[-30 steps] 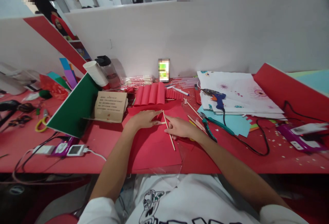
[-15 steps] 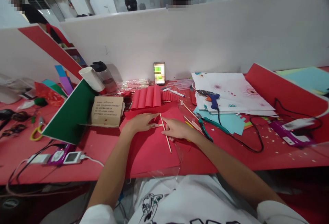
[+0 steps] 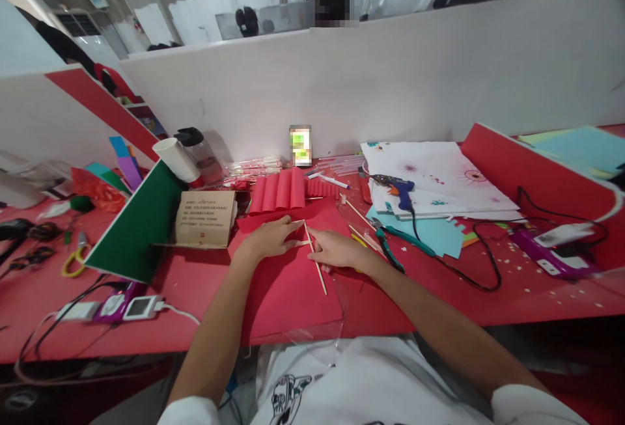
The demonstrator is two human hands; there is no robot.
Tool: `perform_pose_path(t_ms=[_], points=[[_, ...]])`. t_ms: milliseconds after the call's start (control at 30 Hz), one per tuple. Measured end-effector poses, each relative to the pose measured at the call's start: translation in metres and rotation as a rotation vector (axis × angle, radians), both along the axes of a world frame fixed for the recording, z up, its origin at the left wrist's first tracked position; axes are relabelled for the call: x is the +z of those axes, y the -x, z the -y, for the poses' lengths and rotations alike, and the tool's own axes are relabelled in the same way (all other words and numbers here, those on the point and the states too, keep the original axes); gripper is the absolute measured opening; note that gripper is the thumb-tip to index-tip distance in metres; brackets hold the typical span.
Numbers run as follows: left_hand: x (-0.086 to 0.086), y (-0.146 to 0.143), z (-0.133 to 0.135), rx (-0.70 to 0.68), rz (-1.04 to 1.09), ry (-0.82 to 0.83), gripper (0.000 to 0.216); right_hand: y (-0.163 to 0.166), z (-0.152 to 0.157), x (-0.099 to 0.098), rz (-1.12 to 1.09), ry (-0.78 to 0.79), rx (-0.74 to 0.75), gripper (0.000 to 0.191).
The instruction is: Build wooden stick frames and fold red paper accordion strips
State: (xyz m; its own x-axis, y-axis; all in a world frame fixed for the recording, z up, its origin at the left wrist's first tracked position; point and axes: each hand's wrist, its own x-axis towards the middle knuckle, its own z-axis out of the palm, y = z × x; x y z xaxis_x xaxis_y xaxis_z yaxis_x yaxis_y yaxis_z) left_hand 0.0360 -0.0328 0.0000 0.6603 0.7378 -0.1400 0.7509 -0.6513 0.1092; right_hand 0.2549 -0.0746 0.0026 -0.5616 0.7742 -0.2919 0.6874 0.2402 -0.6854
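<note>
A red paper sheet lies on the red table in front of me. A thin wooden stick lies on it, running from the middle toward me. My left hand rests flat on the sheet with fingers stretched toward the stick's far end. My right hand presses down on the stick from the right, fingers together, its fingertips meeting the left hand's at a short cross stick.
Behind the sheet stands a pleated red paper piece. A blue glue gun and green pliers lie right, with a black cable. A cardboard box, green board, cup and bottle are left. A phone leans on the partition.
Both hands stay on the stick and sheet, almost unmoved. The camera has tilted slightly, so the whole scene sits a little lower and to the left.
</note>
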Motion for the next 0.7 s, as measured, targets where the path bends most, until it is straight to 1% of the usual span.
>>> perform_pose_path(t_ms=[233,367,600,700], points=[[0.005,0.0014,-0.0007,-0.045,0.061,-0.079,0.051,-0.001,-0.0014,-0.0044,-0.016,-0.024,0.013,0.053],[0.0026,0.0022,-0.0029,-0.076,0.064,-0.057,0.045,-0.0012,-0.0004,-0.0022,-0.006,-0.013,0.011,0.051],[0.0015,-0.0016,0.001,-0.097,0.081,-0.037,0.045,-0.0007,0.0006,0.0016,0.002,-0.015,0.005,0.066],[0.0005,-0.0007,0.0,-0.118,0.094,-0.036,0.043,0.0,-0.0007,-0.0008,0.004,-0.025,0.003,0.066]])
